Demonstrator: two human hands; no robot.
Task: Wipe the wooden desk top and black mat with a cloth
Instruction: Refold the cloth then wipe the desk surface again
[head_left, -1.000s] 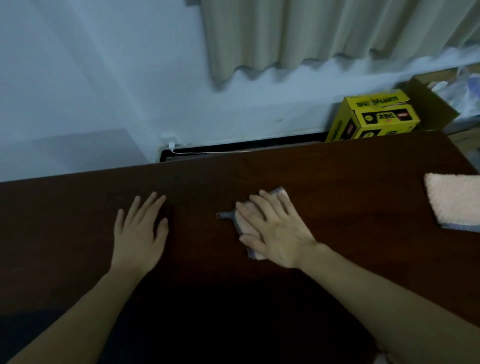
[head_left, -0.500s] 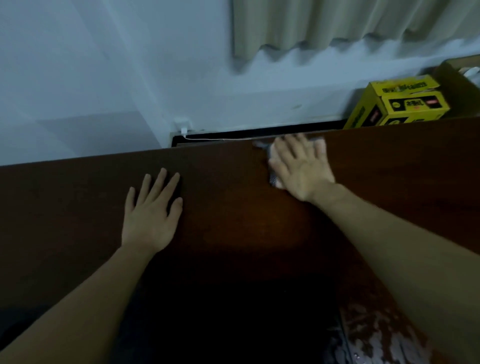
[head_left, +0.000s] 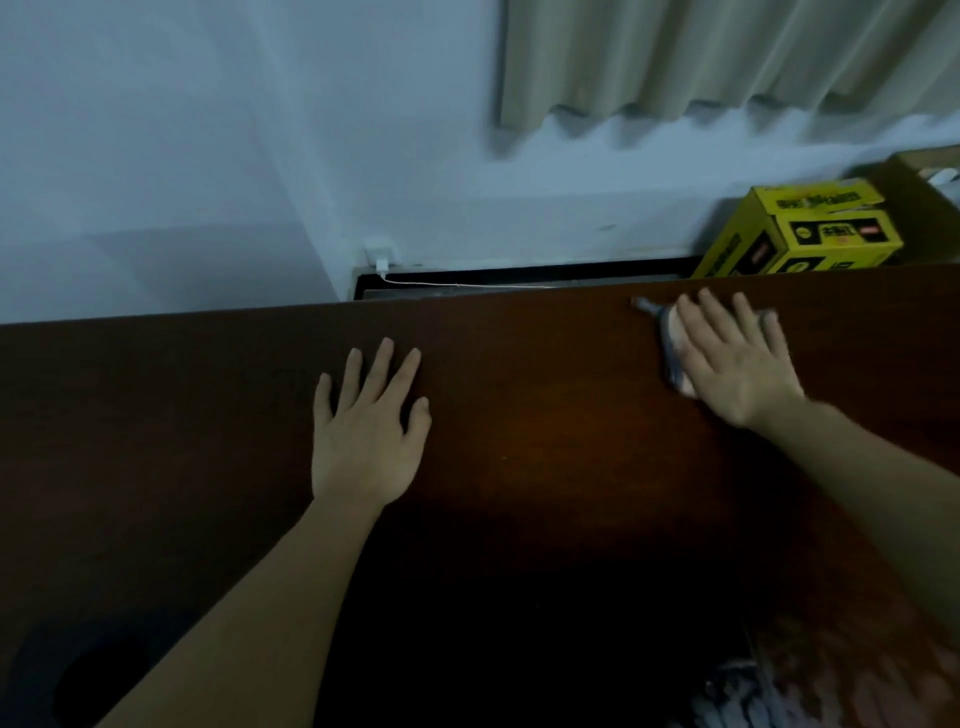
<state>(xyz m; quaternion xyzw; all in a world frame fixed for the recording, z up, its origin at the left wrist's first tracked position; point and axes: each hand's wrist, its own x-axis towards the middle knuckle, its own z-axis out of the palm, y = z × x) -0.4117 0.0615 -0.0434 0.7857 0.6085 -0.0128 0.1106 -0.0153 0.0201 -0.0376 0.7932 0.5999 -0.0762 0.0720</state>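
The dark wooden desk top (head_left: 545, 405) fills the lower part of the head view. My right hand (head_left: 737, 364) lies flat with straight fingers on a small pinkish cloth with a grey edge (head_left: 670, 343), pressing it onto the desk close to the far edge at the right. Most of the cloth is hidden under the palm. My left hand (head_left: 369, 431) rests flat on the wood near the middle, fingers spread and holding nothing. The black mat does not show clearly; the near part of the desk is very dark.
A yellow and black carton (head_left: 800, 234) stands behind the desk's far edge at the right, next to a brown cardboard box (head_left: 919, 208). A white plug and thin cable (head_left: 384, 260) run along the wall behind the desk. Beige curtains (head_left: 727, 57) hang above.
My right hand has slid the cloth from the desk's middle up to the far edge and then rightward along it. My left hand stays flat in place.
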